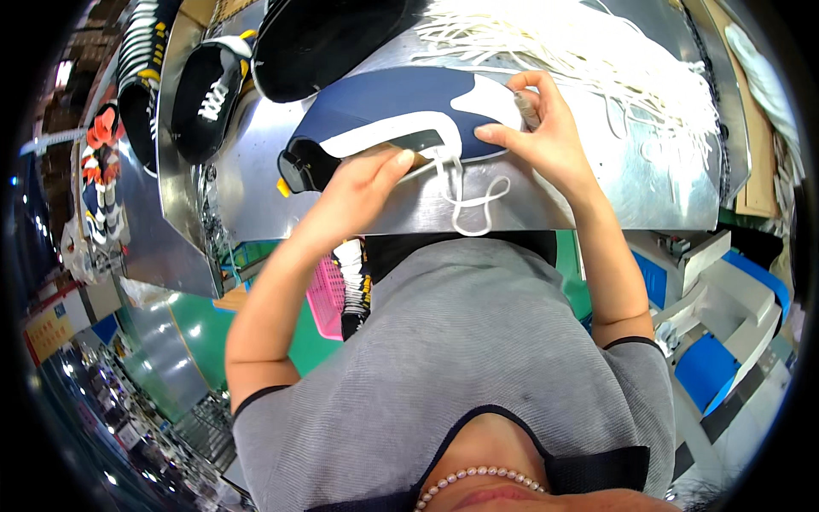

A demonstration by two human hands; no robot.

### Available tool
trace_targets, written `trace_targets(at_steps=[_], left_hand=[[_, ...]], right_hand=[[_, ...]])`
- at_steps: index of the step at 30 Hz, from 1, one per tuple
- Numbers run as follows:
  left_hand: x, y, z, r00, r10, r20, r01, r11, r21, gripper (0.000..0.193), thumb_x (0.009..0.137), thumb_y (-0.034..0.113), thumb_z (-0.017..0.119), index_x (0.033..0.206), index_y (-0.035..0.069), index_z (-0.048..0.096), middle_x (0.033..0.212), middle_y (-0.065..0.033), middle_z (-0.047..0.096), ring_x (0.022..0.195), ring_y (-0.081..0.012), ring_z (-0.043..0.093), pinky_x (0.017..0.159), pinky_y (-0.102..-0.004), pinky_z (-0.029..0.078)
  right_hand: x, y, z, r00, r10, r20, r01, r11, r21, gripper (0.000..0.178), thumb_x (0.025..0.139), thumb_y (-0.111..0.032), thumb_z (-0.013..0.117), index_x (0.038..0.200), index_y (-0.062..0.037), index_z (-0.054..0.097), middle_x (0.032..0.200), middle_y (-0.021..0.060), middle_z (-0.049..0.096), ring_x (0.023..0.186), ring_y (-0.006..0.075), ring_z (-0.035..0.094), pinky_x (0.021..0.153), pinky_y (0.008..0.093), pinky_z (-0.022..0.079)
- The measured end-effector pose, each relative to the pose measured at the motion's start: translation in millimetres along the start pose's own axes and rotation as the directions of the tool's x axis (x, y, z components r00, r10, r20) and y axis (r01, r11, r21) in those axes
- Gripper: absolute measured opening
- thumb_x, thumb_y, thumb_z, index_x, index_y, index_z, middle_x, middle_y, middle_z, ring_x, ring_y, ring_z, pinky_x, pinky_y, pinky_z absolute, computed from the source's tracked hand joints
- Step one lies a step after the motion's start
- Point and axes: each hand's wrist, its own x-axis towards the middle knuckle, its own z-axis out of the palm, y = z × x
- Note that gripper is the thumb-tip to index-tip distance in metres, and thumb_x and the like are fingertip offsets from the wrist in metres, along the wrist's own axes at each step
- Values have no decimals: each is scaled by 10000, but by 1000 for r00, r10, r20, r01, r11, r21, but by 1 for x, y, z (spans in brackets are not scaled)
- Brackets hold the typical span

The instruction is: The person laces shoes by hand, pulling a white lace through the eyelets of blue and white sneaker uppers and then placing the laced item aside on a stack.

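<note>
A navy-and-white shoe upper (384, 94) is laid on its side on the metal surface (665, 192), heel to the left and toe to the right, with its opening turned toward the wearer, apparently so that the lacing area is kept within easy reach. The toe end is grasped by the right hand (542, 132), thumb on the near side and fingers curled over the far side, probably to steady the piece. The left hand (365, 188) is closed at the opening, thumb and forefinger brought together; its edge seems to be gripped, though what lies between the fingertips cannot be told.

A white lace (469, 203) is hung from the lacing area and looped loosely on the bare metal, where it could be snagged by either wrist. A large black upper (316, 47) is set close behind, so room on the far left is limited. Beyond the right hand, a tangled pile of white laces (580, 51) is spread. A laced black upper (192, 119) is placed farther left, and a pink basket (322, 299) is seen below the near edge.
</note>
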Motion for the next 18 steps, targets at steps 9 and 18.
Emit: trace_targets(at_steps=[9,18], left_hand=[[28,3,-5,905,-353,238,404,888,-218,149,914,187,696,931,39,706,932,-4,690,923,-99,597,858,-251,453],[17,-22,-1,928,248,-278,-179,952,250,104,853,68,665,915,-4,707,793,-118,700,681,-214,656,666,-320,510]], right_hand=[[-6,2,20,987,-155,-39,158,984,80,545,756,-117,847,1209,-10,564,1047,95,679,962,141,640,847,271,515],[-9,0,10,995,101,-2,-99,983,156,407,826,-136,789,1165,-24,594,979,72,684,859,109,631,776,238,505]])
